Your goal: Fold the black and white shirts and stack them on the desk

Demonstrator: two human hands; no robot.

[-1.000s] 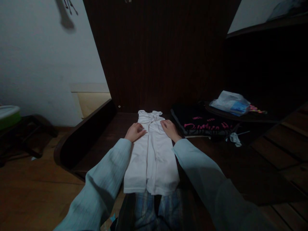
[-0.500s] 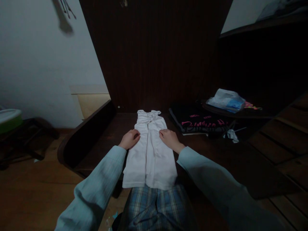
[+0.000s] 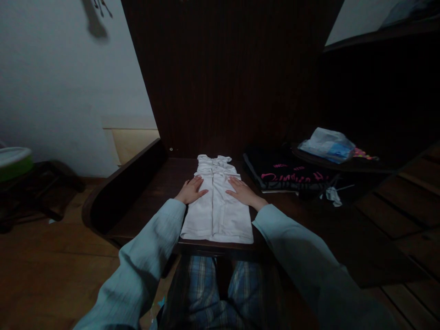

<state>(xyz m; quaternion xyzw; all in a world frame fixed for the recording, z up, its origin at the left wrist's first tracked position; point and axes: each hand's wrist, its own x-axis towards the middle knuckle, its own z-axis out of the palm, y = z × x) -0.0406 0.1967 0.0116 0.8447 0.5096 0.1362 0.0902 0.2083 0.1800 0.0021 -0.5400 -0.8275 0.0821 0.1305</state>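
Observation:
A white garment (image 3: pixel 216 215) lies folded into a long strip on the dark wooden desk (image 3: pixel 144 201), its gathered, ruffled end toward the back panel. Its near hem rests just inside the desk's front edge. My left hand (image 3: pixel 192 190) lies palm down on the garment's left side, fingers stretched out. On the right side my right hand (image 3: pixel 242 191) is also flat, fingers spread over the cloth. A crosswise fold shows just beyond my fingertips.
Right of the garment sits a folded black garment (image 3: pixel 285 172) with pink lettering. A clear plastic packet (image 3: pixel 328 144) lies on a small dark shelf beside it. The desk's raised side panel (image 3: pixel 117 178) stands at left, a stool with a green-and-white tub (image 3: pixel 15 162) beyond.
Both hands went from curled fingers gripping the cloth to lying flat on it. The garment's near end shifted away from me, back onto the desk, and a crosswise fold formed.

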